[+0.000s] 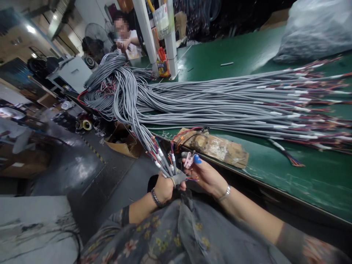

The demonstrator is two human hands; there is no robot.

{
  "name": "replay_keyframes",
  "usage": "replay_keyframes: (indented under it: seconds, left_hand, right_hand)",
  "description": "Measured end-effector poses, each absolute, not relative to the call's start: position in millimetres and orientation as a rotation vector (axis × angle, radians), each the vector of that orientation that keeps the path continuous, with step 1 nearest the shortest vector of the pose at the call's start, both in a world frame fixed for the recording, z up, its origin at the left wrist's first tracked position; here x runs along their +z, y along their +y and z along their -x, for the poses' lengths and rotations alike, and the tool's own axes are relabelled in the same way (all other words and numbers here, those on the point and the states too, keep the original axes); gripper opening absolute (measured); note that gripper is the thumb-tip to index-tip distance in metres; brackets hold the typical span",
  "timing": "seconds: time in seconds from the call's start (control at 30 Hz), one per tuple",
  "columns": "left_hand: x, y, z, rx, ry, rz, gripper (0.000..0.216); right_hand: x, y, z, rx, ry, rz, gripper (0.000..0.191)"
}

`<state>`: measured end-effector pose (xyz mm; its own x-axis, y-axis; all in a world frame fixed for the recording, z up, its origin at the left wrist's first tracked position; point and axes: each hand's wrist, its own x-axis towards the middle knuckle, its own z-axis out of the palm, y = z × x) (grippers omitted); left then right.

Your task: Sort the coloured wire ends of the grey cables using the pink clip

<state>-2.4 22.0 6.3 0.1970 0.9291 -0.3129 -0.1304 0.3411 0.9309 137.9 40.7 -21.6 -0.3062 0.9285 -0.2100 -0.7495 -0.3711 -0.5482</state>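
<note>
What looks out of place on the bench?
One gray cable end slants toward the green bench's near edge, while the gray cables beside it run roughly parallel. A short pale piece lies alone beyond them.

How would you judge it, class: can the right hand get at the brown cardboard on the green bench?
Probably yes: the cardboard lies near the bench edge just beyond the right hand, with nothing apparently between, though that hand holds a small pink item.
</note>
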Motion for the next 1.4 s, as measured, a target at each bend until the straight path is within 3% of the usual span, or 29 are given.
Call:
replay_keyframes:
  seconds: [0.4,0.7,1.4]
  left_hand:
    - [7.5,18.4,9.7,0.874,1.093,-0.982,0.038]
    - [-0.3,10.0,20.3,0.898,1.074,-1.058,0.038]
    - [6.3,22.9,-0.8,1.013,1.144,-0.873,0.034]
  right_hand:
    - [-17.2,38.1,-141.0,1.976,-0.34,0.569,0.043]
    - [-14.9,33.8,-144.8,1.874,-0.432,0.683,0.02]
    - [-19.4,40.8,-139.0,1.98,-0.422,0.529,0.038]
